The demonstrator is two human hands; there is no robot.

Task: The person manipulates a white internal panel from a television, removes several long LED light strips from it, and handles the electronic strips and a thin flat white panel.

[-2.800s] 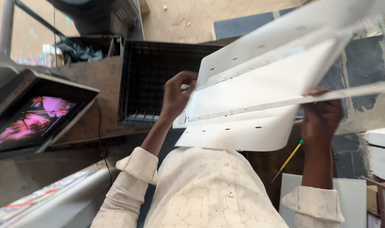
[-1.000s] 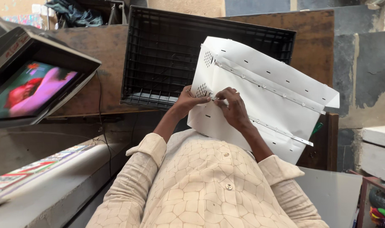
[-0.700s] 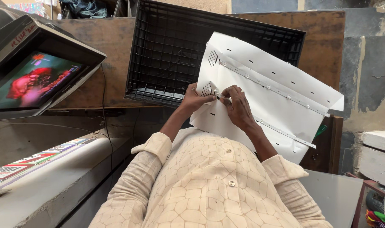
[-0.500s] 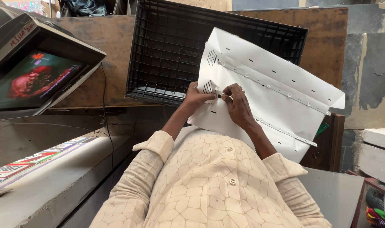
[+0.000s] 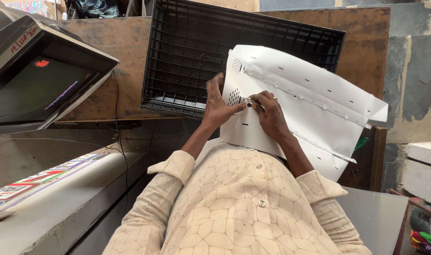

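A white sheet-metal panel (image 5: 314, 113) with small slots, perforated patches and riveted strips stands tilted on my lap, leaning against a black plastic grille (image 5: 192, 52). My left hand (image 5: 218, 106) grips the panel's left edge beside a perforated patch, thumb on the front, fingers raised. My right hand (image 5: 271, 115) pinches a small dark tool (image 5: 247, 101) whose tip touches the panel next to my left thumb.
An old television (image 5: 33, 75) with a lit screen sits tilted at the left, a cable hanging below it. A grey ledge (image 5: 59, 198) runs along the lower left. A brown wooden board (image 5: 362, 42) stands behind the grille. Coloured items (image 5: 426, 231) lie at the lower right.
Early on I held the panel high and spread wide; I brought it down onto my lap. Both hands now meet at its left edge. The television picture has turned dark.
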